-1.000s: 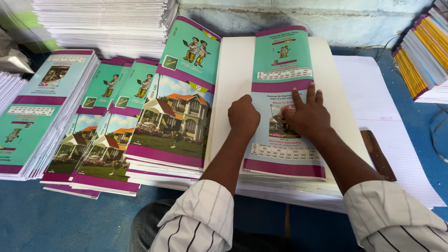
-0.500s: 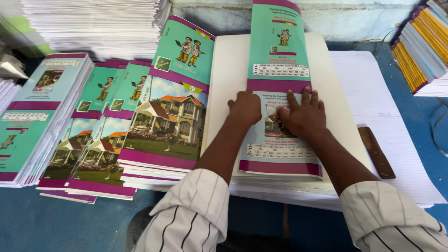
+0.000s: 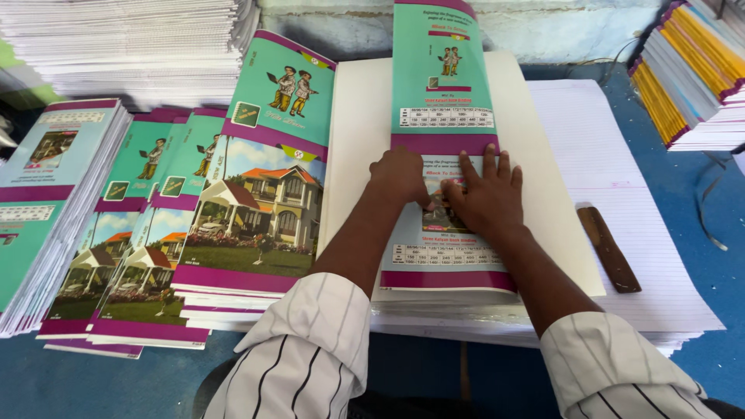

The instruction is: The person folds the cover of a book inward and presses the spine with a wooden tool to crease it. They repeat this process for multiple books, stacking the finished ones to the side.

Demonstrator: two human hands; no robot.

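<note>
my left hand [image 3: 400, 177] was curled into a loose fist, the knuckles pressed down on the near notebook cover [image 3: 445, 248], just below the purple band where a second, farther cover [image 3: 443, 77] began. my right hand [image 3: 486, 200] lay flat beside it, the fingers [image 3: 490, 164] spread a little and stretched forward, their tips reaching that purple band; the two hands were touching or nearly so at the thumbs. neither hand pinched or gripped anything; both only pressed on the cover. that cover was teal with a purple strip at its near edge, a small picture half hidden under my right hand and a pale printed grid below it. it lay on top of a cream board [image 3: 535, 194], which rested on a stack of white ruled paper [image 3: 621, 178] on the blue table [image 3: 714, 225].

to the right of the board a dark brown wooden stick [image 3: 609, 249] lay on the ruled paper, apart from my hands. to the left, overlapping piles of finished notebooks [image 3: 256, 202] showed covers with a house and garden below, two cartoon figures on teal above, and purple bands between. a further teal pile [image 3: 46, 194] sat at the far left. white paper stacks [image 3: 132, 46] stood at the back left, and yellow and purple edged books [image 3: 691, 70] were piled at the back right.
</note>
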